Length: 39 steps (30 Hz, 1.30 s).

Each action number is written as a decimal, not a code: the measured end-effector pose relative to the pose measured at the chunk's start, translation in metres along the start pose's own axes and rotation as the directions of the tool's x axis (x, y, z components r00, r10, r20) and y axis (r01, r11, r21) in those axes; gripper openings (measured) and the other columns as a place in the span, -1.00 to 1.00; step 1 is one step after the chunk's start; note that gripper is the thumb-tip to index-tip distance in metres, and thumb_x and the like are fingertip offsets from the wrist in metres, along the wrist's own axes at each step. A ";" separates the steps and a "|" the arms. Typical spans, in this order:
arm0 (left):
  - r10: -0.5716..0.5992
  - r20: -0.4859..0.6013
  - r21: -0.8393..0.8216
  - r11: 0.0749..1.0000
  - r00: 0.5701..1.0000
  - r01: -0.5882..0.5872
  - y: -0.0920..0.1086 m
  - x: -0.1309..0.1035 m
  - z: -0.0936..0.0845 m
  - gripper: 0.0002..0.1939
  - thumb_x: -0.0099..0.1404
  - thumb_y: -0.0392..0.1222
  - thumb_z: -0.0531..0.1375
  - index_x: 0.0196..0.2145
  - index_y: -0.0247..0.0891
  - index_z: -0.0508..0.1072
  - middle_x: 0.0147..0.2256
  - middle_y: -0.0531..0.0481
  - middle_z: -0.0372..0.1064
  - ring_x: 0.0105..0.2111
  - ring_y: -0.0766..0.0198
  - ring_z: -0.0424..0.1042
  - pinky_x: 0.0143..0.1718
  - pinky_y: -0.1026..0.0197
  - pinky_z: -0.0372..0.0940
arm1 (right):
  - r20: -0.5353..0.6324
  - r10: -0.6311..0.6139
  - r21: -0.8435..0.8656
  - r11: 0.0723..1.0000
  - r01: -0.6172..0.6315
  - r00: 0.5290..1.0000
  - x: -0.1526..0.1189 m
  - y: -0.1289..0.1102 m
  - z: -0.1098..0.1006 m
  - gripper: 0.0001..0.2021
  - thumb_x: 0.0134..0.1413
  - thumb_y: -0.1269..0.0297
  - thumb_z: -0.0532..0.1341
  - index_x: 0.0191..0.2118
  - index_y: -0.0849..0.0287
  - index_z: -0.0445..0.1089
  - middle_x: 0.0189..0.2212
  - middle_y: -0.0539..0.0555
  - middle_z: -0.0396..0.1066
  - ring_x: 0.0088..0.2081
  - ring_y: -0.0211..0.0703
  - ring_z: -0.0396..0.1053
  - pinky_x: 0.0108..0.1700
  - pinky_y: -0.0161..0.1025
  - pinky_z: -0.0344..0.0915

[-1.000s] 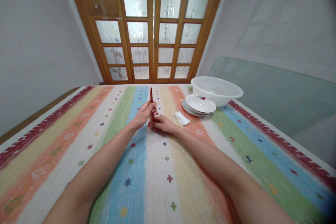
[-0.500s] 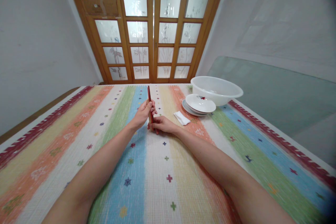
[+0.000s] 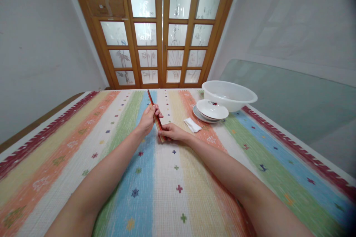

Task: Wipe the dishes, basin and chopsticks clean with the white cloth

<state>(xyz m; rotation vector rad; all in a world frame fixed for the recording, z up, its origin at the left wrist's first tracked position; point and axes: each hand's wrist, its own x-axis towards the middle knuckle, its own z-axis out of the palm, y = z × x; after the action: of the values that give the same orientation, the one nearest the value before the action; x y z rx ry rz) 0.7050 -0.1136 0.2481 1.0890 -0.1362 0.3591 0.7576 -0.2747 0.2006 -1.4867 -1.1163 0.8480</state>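
A bundle of reddish-brown chopsticks (image 3: 158, 121) with pale lower parts leans to the left over the striped tablecloth. My left hand (image 3: 150, 116) is closed around its middle, thumb on top. Lower down, my right hand (image 3: 171, 132) grips the bottom ends, its fingers partly hidden behind the bundle. How many sticks there are I cannot tell. To the right of my right hand lies a folded white cloth (image 3: 192, 125), apart from it.
White plates (image 3: 213, 110) are stacked to the right, the top one bearing a red motif. Behind them stands a large translucent white basin (image 3: 229, 92). The striped tablecloth (image 3: 133, 200) covers the table, and wooden doors with glass panes (image 3: 162, 33) rise beyond its far edge.
The chopsticks' upper ends have tipped to the left, from almost upright to slanted. My left hand has shifted slightly left with them, while my right hand has hardly moved.
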 end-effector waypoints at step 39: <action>-0.052 -0.522 -0.075 0.997 0.851 0.015 -0.023 0.007 -0.012 -0.77 0.45 -0.20 0.03 -0.38 -0.25 0.35 -0.45 -0.06 0.44 -0.36 0.20 0.50 -0.14 0.03 0.44 | -0.450 0.033 -0.877 0.172 -0.449 0.892 0.001 -0.028 0.006 -0.72 0.45 0.32 -0.07 0.14 0.21 0.22 -0.11 0.23 0.50 -0.17 0.03 0.49 -0.17 -0.21 0.29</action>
<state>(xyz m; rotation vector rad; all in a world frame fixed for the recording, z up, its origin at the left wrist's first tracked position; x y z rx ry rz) 0.7193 -0.1110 0.2248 0.8897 0.3577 0.6048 0.7464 -0.2714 0.2269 -2.8561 -1.1811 -0.1394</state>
